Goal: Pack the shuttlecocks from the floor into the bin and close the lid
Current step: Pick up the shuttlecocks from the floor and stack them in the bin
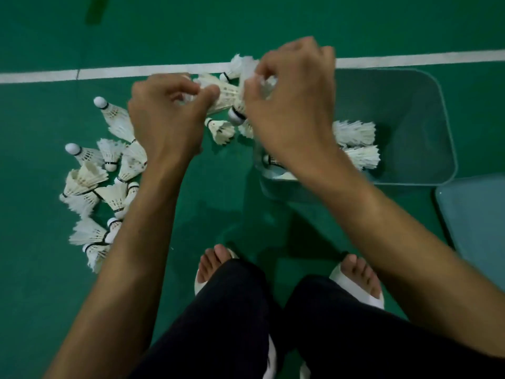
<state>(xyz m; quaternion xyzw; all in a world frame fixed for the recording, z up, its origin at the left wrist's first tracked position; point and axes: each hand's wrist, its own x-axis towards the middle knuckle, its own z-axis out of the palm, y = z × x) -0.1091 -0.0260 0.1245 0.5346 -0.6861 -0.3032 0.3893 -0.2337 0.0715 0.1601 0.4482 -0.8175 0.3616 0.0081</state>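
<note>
White feather shuttlecocks (225, 95) sit bunched between the left hand (164, 121) and right hand (293, 105), both pinching them. Just right of them lies the clear plastic bin (410, 99).

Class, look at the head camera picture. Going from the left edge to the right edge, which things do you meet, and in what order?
loose shuttlecocks on the floor → left hand → held shuttlecocks gripped between both hands → right hand → bin → lid
</note>
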